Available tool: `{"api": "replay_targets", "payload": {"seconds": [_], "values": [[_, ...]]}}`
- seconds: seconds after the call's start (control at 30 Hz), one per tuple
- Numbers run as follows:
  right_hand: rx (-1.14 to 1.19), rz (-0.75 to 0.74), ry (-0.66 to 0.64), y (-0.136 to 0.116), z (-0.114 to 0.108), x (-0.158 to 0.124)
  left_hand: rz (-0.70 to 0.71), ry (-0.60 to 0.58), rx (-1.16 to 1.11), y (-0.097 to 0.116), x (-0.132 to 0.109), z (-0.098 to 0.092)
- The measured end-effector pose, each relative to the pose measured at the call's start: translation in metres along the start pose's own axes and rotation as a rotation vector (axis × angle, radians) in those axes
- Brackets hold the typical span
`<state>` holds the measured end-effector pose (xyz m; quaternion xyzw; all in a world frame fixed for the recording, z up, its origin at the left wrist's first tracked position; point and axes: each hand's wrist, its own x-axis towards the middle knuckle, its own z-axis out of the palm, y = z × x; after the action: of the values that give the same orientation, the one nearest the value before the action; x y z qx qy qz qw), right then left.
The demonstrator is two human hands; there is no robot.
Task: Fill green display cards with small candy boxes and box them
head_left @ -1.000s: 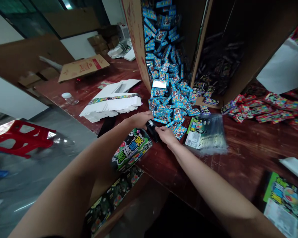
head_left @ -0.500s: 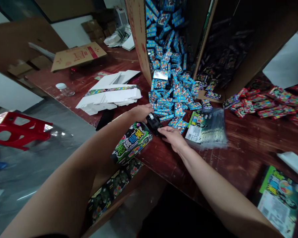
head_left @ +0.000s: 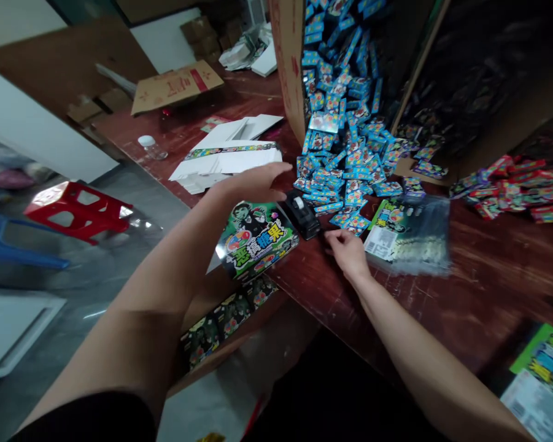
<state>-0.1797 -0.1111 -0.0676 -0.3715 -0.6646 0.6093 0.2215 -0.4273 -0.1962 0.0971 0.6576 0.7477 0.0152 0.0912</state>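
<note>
My left hand (head_left: 253,182) hovers open above the table, fingers stretched toward the black tape dispenser (head_left: 300,213), not touching it. Just below that hand lies a green printed box (head_left: 258,239) at the table's edge. My right hand (head_left: 347,252) rests on the wood right of the dispenser, fingers loosely curled with the tips together, and nothing shows in them. A heap of small blue packets (head_left: 345,159) spills from an open cardboard carton (head_left: 288,67) just beyond both hands.
A stack of clear bags with green labels (head_left: 407,236) lies right of my right hand. Red packets (head_left: 515,187) are spread at the far right. Flat white cartons (head_left: 228,156) and a small jar (head_left: 150,146) sit left. Red stool (head_left: 80,205) stands on the floor.
Both hands have let go of the tape dispenser. My left hand lifted up and away, my right hand drew back to the right. The camera view shifted leftward.
</note>
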Motion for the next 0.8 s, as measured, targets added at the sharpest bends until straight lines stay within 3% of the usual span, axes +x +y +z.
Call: {"api": "replay_targets", "payload": {"seconds": [0.03,0.1,0.2,0.27,0.33,0.4,0.53,0.8], "values": [[0.006,-0.011,-0.040,0.000,-0.004,-0.010,-0.023,0.072,-0.009,0.009,-0.024,-0.001],[0.022,-0.025,-0.144,-0.001,-0.006,-0.033,-0.111,0.108,0.046,0.034,-0.075,0.013],[0.039,-0.077,-0.338,-0.004,0.007,-0.059,-0.292,0.066,0.164,0.076,-0.137,0.063],[0.058,-0.114,-0.451,-0.006,0.024,-0.064,-0.359,0.043,0.200,0.094,-0.157,0.096],[0.050,-0.118,-0.507,-0.006,0.041,-0.062,-0.409,0.054,0.212,0.103,-0.162,0.118],[-0.009,-0.094,-0.493,-0.003,0.057,-0.055,-0.438,0.088,0.203,0.105,-0.157,0.125],[-0.136,-0.067,-0.449,0.003,0.075,-0.046,-0.478,0.169,0.171,0.106,-0.145,0.121],[-0.325,-0.066,-0.381,-0.002,0.084,-0.043,-0.579,0.269,0.188,0.108,-0.132,0.126]]}}
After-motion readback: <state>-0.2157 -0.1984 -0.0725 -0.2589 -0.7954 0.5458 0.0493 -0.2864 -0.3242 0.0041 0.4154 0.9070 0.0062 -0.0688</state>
